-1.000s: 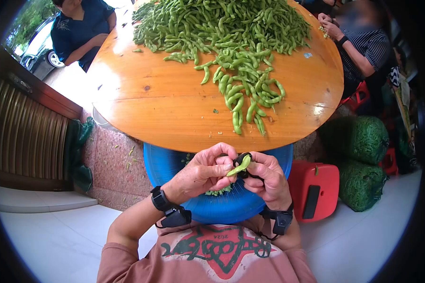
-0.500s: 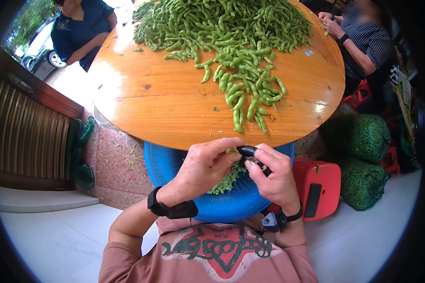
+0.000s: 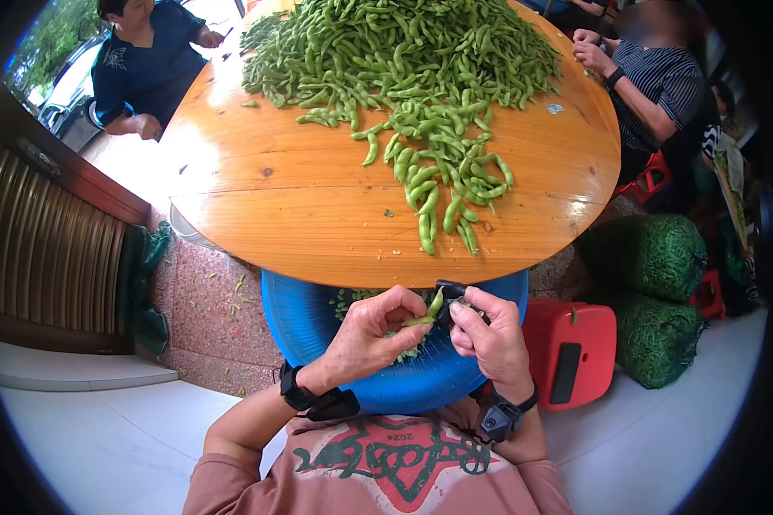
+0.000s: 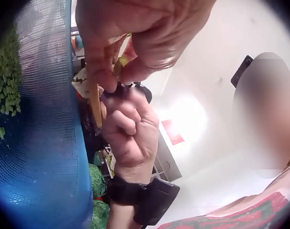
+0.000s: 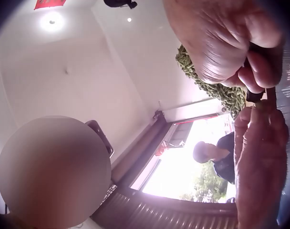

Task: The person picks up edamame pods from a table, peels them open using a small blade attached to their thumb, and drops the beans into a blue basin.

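Observation:
My left hand [image 3: 374,326] pinches a green edamame pod [image 3: 435,305] between thumb and fingers, just past the table's near edge. Close beside it my right hand [image 3: 494,343] grips a small black tool [image 3: 449,287], its kind mostly hidden by the fingers. The pod's upper end stands against this black piece. Under both hands is a blue plastic basket [image 3: 301,343] with shelled green beans [image 4: 6,81] in it. In the right wrist view, the right hand's curled fingers [image 5: 250,76] meet the left fingertips at the pod.
A large heap of edamame pods [image 3: 404,51] covers the far part of the round wooden table [image 3: 266,197], some trailing toward me. One person [image 3: 150,64] stands at the left, another [image 3: 657,86] sits at the right. A red stool [image 3: 575,343] and green net sacks [image 3: 657,335] stand right.
The pod, mostly covered by fingers half a second ago, shows again between my hands. Both hands have come slightly nearer my body. The person at the left has shifted and spread their arms.

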Demonstrator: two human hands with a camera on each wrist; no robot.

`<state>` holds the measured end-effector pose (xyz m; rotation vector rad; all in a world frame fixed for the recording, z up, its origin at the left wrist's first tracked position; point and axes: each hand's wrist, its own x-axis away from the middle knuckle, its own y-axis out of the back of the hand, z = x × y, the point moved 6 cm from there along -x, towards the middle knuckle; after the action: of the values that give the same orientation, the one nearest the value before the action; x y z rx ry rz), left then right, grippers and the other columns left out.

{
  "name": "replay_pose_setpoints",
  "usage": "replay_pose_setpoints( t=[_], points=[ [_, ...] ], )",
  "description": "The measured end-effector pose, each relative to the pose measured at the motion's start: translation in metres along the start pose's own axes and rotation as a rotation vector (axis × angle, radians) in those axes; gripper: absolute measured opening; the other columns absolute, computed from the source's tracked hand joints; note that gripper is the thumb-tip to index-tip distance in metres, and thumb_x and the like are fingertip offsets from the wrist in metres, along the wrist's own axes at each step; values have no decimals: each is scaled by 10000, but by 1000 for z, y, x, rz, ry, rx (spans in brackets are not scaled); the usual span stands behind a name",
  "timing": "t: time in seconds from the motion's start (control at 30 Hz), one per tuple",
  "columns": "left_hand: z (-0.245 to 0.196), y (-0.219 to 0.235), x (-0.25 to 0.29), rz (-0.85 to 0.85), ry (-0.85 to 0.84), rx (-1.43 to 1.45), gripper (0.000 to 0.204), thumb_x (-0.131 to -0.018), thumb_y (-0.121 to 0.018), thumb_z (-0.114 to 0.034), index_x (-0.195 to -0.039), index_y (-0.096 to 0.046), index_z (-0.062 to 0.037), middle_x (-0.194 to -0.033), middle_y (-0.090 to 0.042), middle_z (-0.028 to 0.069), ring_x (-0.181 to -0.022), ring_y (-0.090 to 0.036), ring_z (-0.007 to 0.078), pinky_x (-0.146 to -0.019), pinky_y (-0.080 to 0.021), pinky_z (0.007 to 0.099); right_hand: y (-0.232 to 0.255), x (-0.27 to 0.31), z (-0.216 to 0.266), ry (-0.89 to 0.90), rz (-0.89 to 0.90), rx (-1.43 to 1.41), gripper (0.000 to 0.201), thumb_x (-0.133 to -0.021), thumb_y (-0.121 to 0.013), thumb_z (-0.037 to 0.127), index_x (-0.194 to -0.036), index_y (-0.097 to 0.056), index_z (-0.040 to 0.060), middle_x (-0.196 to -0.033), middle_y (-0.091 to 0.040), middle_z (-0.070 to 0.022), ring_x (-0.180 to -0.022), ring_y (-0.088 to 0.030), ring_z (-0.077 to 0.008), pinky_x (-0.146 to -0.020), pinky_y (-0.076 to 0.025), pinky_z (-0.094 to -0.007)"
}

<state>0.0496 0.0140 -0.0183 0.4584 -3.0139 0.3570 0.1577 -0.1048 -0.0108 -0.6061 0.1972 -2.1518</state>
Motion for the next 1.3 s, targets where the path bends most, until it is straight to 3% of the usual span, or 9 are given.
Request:
replay_pose_setpoints(
  t=[0.17, 0.43, 0.63, 0.83, 0.93, 0.97, 1.0, 1.07, 1.3],
  points=[
    [-1, -2, -2, 32, -139, 20, 162, -927, -668, 8, -1042, -554, -4, -927, -611, 10, -814, -578, 54, -737, -519, 235, -3, 1, 1, 21, -1, 158, 104, -967, -597, 76, -959, -645, -16, -711, -513, 43, -568, -474, -22, -475, -369, -200],
    [12, 6, 0, -53, 151, 144, 86, -965, -650, -81, -977, -602, -11, -817, -588, -20, -676, -503, 41, -586, -414, 195, -12, 3, 11, 229, 38, 421, 90, -926, -610, 29, -922, -636, -56, -804, -539, 5, -633, -524, -43, -516, -405, -216],
    [14, 5, 3, 3, 156, 185, 109, -978, -642, -128, -939, -625, -28, -758, -583, -33, -639, -494, 31, -558, -402, 202, -11, 2, 14, 313, 141, 510, 89, -926, -608, 24, -939, -650, -53, -770, -527, -4, -610, -502, -49, -507, -388, -218],
    [29, -11, 10, 116, 425, 687, 141, -947, -694, -186, -921, -622, -67, -778, -640, 3, -616, -522, 55, -521, -397, 215, -4, 1, -8, -165, 271, -94, 86, -945, -580, 25, -913, -653, -9, -755, -510, 14, -563, -445, -18, -483, -358, -212],
    [24, -7, 4, 54, 261, 363, 187, -921, -726, -207, -909, -638, -42, -741, -641, 1, -621, -551, 64, -533, -426, 231, -4, 2, -6, -61, 164, 121, 70, -930, -587, 29, -909, -633, -19, -742, -524, -22, -571, -490, -81, -505, -391, -255],
    [24, -7, 4, 53, 260, 362, 187, -921, -726, -207, -909, -638, -42, -741, -641, 1, -621, -551, 64, -533, -426, 231, -6, 1, 3, 135, 136, 358, 61, -914, -596, 29, -916, -625, -25, -740, -529, -54, -590, -513, -127, -528, -412, -283],
    [17, -2, 2, -3, 163, 49, 200, -915, -734, -206, -910, -648, -25, -721, -641, -1, -631, -568, 64, -544, -443, 239, -10, 3, 11, 333, 105, 594, 66, -898, -606, 29, -924, -618, -31, -738, -535, -86, -609, -536, -172, -551, -432, -311],
    [-4, 2, 0, -79, 0, -430, 233, -944, -697, -216, -923, -671, 15, -680, -641, -4, -647, -595, 56, -568, -473, 250, -14, 7, 16, 366, 46, 655, 74, -884, -612, 28, -925, -613, -34, -749, -539, -110, -633, -548, -210, -575, -444, -333],
    [13, 8, -8, 183, 290, 73, 313, -1045, -524, -296, -1008, -658, -16, -886, -665, 18, -742, -649, 83, -591, -489, 233, -15, 5, 12, 433, -73, 744, 71, -859, -630, 4, -912, -597, -31, -786, -554, -146, -666, -578, -300, -602, -465, -364]
  ],
)
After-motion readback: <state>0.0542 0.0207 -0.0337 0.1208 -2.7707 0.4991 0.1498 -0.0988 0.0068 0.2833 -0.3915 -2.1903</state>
